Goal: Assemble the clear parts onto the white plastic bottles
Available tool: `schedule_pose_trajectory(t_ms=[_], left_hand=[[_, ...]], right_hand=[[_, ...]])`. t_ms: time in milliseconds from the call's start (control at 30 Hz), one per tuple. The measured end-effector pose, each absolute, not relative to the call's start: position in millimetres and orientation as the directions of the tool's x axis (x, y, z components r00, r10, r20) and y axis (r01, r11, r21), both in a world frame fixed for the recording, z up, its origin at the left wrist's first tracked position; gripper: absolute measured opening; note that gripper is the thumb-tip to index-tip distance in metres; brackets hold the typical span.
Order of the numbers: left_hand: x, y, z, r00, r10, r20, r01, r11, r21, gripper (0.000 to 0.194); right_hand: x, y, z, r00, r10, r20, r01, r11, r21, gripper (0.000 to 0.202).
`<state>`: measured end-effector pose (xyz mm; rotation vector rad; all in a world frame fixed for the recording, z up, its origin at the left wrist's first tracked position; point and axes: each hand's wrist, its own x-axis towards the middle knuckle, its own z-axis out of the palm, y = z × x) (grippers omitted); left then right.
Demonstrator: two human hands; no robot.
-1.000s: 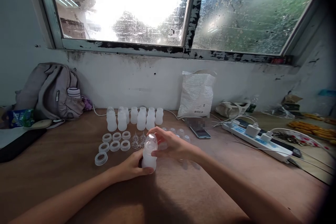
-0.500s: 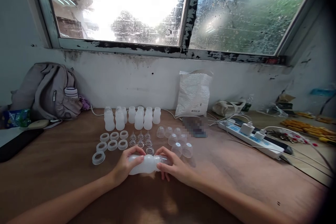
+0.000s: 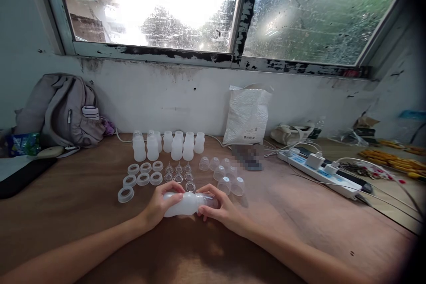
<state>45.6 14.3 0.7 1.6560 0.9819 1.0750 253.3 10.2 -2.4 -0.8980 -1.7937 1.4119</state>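
Note:
A frosted white baby bottle (image 3: 187,204) lies sideways between my hands, just above the table. My left hand (image 3: 162,204) is wrapped round its base end. Over the clear cap at the other end, my right hand (image 3: 218,205) has its fingers and thumb closed. Behind the hands lie several white collar rings (image 3: 143,179), several clear teats (image 3: 179,177) and several transparent caps (image 3: 225,185). A group of upright baby bottles (image 3: 177,147) stands further back, two at the left with clear caps on.
A grey backpack (image 3: 63,111) leans on the wall at the left, with a black phone-like slab (image 3: 26,178) before it. A white plastic package (image 3: 248,115) stands at the back. On the right lie a power strip (image 3: 319,173) with cables and some yellow items (image 3: 388,162).
My right hand's fingers have shifted round the cap, with the lower fingers curling in more. The bottle stays held in both hands. The view has tilted slightly.

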Motion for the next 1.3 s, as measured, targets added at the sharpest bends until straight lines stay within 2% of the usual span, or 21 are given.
schedule_pose_trajectory(t_ms=[100,200,367,467,600,733,900,1067,1167,1233,1300], left_hand=[[46,15,2,0.299,0.93,0.215,0.133,-0.264,0.955,0.015],[48,18,2,0.281,0.943,0.179,0.122,-0.22,0.968,0.015],[49,24,0,0.306,0.952,0.005,-0.025,0.003,1.0,0.019],[49,25,-2,0.325,0.946,-0.023,-0.084,0.053,0.995,0.02],[48,25,-3,0.32,0.947,-0.011,-0.079,0.038,0.996,0.02],[48,24,-1,0.329,0.944,0.0,-0.041,0.015,0.999,0.02],[47,23,1,0.301,0.948,0.101,0.074,-0.129,0.989,0.016],[47,19,2,0.306,0.942,0.141,0.117,-0.184,0.976,0.018],[48,16,3,0.322,0.933,0.162,0.122,-0.211,0.97,0.02],[49,16,4,0.328,0.93,0.166,0.122,-0.216,0.969,0.019],[49,16,4,0.321,0.933,0.163,0.123,-0.212,0.97,0.019]], right_hand=[[256,10,2,-0.512,0.851,0.122,0.17,0.239,-0.956,0.035],[260,12,6,-0.524,0.828,0.198,0.257,0.376,-0.89,0.035],[268,20,0,-0.547,0.732,0.406,0.376,0.648,-0.663,0.039],[270,23,-5,-0.527,0.682,0.507,0.398,0.725,-0.562,0.042],[267,21,-4,-0.532,0.641,0.554,0.396,0.766,-0.507,0.033],[264,19,-4,-0.526,0.712,0.465,0.409,0.691,-0.596,0.037],[263,18,-9,-0.523,0.757,0.391,0.409,0.626,-0.664,0.039],[264,12,-3,-0.534,0.763,0.364,0.301,0.574,-0.762,0.038],[264,11,4,-0.478,0.837,0.267,0.179,0.391,-0.903,0.029],[262,13,5,-0.412,0.901,0.135,0.116,0.199,-0.973,0.036],[260,14,4,-0.428,0.903,-0.023,0.083,0.014,-0.996,0.043]])
